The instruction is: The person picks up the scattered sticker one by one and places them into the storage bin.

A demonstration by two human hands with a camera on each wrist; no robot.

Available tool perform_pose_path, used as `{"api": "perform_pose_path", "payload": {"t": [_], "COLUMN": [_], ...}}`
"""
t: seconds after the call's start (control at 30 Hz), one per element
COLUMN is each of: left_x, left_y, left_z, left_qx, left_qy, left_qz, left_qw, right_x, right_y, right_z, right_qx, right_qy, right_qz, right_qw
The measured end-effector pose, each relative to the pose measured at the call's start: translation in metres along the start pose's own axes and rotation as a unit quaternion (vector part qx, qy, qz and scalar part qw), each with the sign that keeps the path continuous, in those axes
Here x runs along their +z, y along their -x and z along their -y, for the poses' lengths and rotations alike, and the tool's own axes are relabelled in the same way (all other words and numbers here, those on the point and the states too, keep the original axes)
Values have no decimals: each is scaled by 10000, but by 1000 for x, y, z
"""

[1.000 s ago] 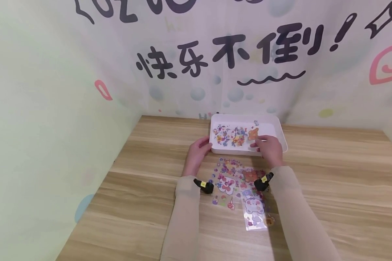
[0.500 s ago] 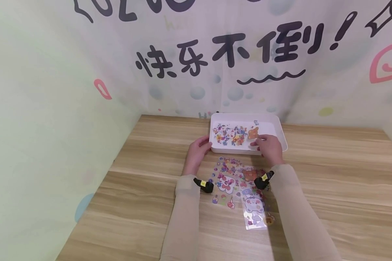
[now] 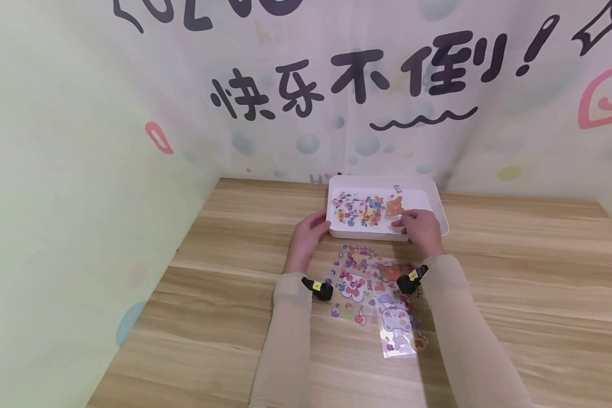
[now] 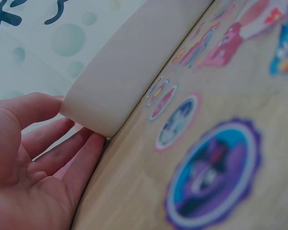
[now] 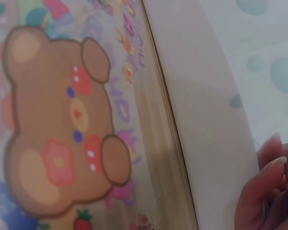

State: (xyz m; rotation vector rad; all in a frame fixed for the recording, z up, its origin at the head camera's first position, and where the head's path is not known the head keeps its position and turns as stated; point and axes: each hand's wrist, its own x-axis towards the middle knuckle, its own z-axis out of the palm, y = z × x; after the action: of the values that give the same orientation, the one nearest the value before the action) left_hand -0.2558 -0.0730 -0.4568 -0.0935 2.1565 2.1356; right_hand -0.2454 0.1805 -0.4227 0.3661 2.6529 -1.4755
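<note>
In the head view a shallow white tray [image 3: 422, 198] stands against the back of the table with colourful stickers [image 3: 358, 209] in its left half. My left hand [image 3: 304, 242] grips the tray's left front corner. The left wrist view shows the thumb at the rim and the fingertips down at the base. Over the front wall reaches my right hand [image 3: 422, 231], its fingertips pinching the edge of an orange-brown bear sticker [image 3: 394, 205] inside the tray. In the right wrist view the wall partly hides the curled fingers [image 5: 264, 189].
Clear sticker sheets [image 3: 354, 286] overlap on the wooden table [image 3: 530, 283] between my forearms, one with a brown bear, one with a white bear [image 3: 396, 320]. Close behind the tray hangs a printed cloth [image 3: 285, 147]. A small blue sticker [image 3: 398, 188] lies near the tray's back wall.
The bear sticker and the small blue sticker behind it have shifted slightly back and left in the tray. Both hands keep nearly the same places; the head view tilts a little.
</note>
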Motion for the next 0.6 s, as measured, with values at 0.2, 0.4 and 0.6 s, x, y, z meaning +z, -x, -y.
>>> {"api": "perform_pose_path", "payload": {"t": [0.2, 0.4, 0.6], "left_x": [1, 0, 0], "left_y": [0, 0, -1], "left_z": [0, 1, 4], "left_qx": [-43, 22, 27], "left_qy": [-50, -79, -119], "left_qz": [-3, -8, -57], "left_qw": [10000, 10000, 9999], "right_x": [0, 0, 1], "right_y": [3, 4, 5], "right_z": [1, 4, 6], "right_qx": [-20, 78, 204], "right_qy": [7, -79, -114], "right_qz": [-50, -29, -33], "right_qw": [10000, 9999, 9997]}}
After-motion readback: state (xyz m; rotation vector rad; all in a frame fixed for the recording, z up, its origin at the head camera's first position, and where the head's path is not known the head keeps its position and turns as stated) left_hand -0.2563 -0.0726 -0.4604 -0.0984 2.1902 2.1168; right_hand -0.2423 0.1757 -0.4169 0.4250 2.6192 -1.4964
